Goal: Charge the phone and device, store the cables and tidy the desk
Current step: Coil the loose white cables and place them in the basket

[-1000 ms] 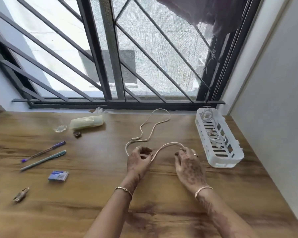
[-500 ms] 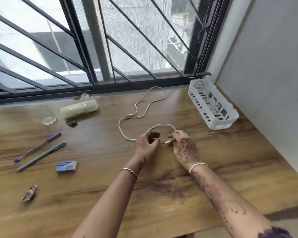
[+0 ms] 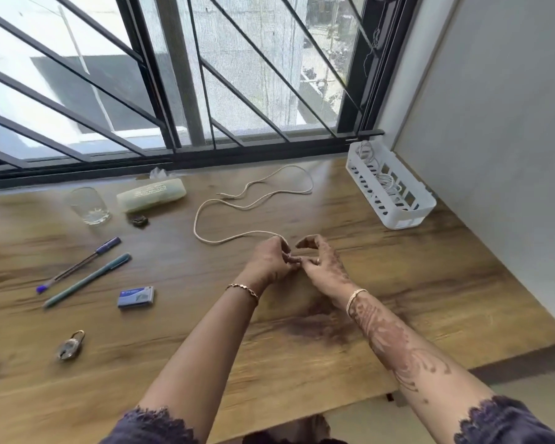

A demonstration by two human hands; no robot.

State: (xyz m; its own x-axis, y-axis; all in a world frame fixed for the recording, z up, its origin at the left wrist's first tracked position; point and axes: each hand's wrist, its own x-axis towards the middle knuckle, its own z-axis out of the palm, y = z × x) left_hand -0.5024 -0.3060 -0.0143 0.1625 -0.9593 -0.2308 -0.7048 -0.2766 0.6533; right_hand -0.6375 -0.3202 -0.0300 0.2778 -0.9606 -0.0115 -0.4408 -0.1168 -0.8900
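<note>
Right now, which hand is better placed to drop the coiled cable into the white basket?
Right. The right hand sits on the same side as the white basket, with bare desk between; the left hand pinches the cable and would have to cross over.

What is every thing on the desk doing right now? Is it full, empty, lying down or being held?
Cable: loose loops on the desk, one end in both hands.
Left hand: pinching the cable.
Right hand: fingers curled at the cable end.
White basket: upright, white cables inside.
Glass: upright, looks empty.
Two pens: lying flat, capped.
Padlock: lying flat.
Blue box: lying flat, shut.
</note>
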